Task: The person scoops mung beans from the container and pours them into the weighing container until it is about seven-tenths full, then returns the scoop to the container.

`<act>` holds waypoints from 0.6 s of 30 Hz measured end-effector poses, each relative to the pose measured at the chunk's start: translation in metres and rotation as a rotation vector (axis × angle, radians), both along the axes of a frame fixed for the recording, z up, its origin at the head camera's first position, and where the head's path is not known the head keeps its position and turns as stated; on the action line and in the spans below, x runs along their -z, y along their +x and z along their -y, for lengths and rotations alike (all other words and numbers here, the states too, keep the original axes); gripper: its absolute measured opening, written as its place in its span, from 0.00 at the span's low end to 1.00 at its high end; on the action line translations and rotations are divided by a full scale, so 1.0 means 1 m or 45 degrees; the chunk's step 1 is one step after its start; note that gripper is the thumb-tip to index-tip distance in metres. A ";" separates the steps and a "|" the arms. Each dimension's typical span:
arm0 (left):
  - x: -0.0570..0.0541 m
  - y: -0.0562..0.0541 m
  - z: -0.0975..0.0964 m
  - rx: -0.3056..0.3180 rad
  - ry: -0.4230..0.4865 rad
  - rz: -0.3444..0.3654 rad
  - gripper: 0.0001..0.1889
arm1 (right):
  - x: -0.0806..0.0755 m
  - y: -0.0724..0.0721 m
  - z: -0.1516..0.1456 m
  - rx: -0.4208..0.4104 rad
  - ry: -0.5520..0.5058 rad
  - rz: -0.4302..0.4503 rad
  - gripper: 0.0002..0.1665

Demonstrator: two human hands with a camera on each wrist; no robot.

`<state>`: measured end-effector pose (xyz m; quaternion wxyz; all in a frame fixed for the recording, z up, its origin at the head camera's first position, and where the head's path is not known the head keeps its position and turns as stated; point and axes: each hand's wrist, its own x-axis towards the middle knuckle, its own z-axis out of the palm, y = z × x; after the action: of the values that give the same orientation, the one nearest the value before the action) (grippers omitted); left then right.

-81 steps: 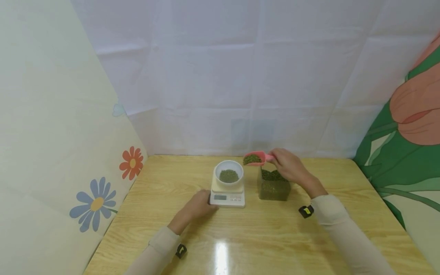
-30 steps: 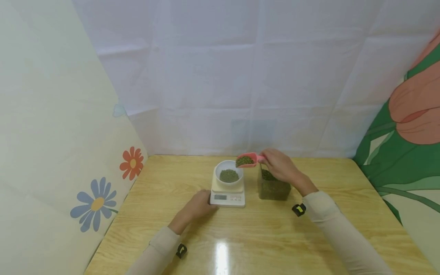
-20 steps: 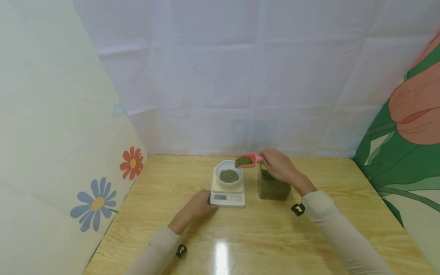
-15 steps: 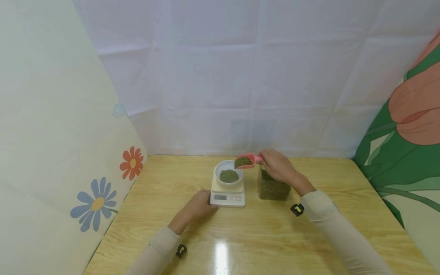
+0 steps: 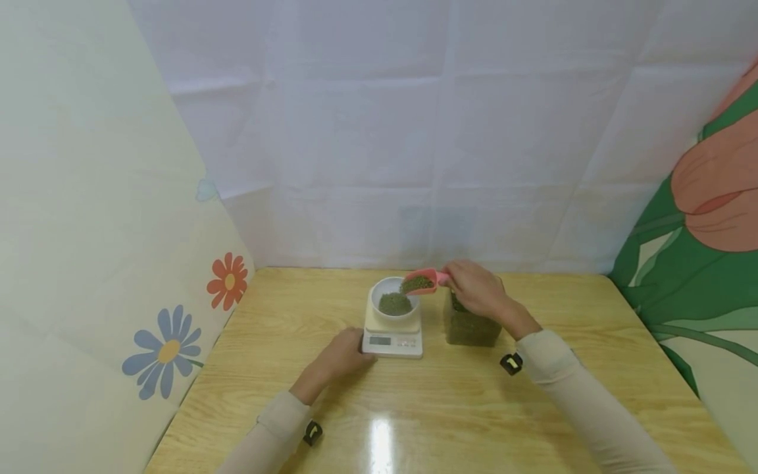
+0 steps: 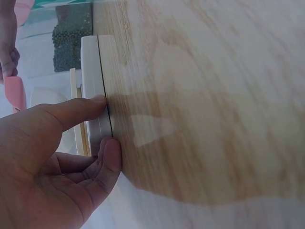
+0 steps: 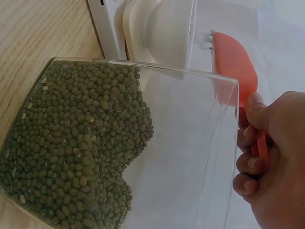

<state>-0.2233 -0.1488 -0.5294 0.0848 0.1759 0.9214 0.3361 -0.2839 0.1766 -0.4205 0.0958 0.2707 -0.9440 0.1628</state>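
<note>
My right hand [image 5: 476, 287] grips the handle of a pink scoop [image 7: 233, 64] loaded with green mung beans. The scoop tilts down over the rim of a white bowl [image 5: 413, 309], and in the right wrist view a few beans are at its lip. A heap of mung beans [image 5: 394, 303] lies in the bowl, which sits on a white kitchen scale [image 5: 393, 345]. With its fingers bent round the scale's near left corner, my left hand [image 6: 52, 157] holds the scale on the table.
A clear square container [image 7: 190, 138] part full of mung beans stands just right of the scale, below my right hand. The wooden table [image 5: 450, 408] meets a white cloth backdrop [image 5: 355, 131] behind, with patterned panels at both sides.
My right hand has carried the loaded scoop leftward to the bowl and lowered and tipped its front. Beans now come to the scoop's lip. My left hand has stayed on the scale.
</note>
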 end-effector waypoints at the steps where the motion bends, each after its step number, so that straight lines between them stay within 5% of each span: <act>1: 0.000 0.000 0.000 0.000 -0.002 -0.002 0.18 | 0.000 0.000 0.000 0.002 0.001 0.001 0.15; 18: -0.001 0.001 0.001 -0.005 -0.008 -0.001 0.17 | -0.001 0.002 0.006 -0.012 0.007 -0.005 0.18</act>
<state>-0.2225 -0.1493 -0.5280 0.0844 0.1740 0.9228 0.3333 -0.2814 0.1710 -0.4199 0.0963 0.2757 -0.9429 0.1601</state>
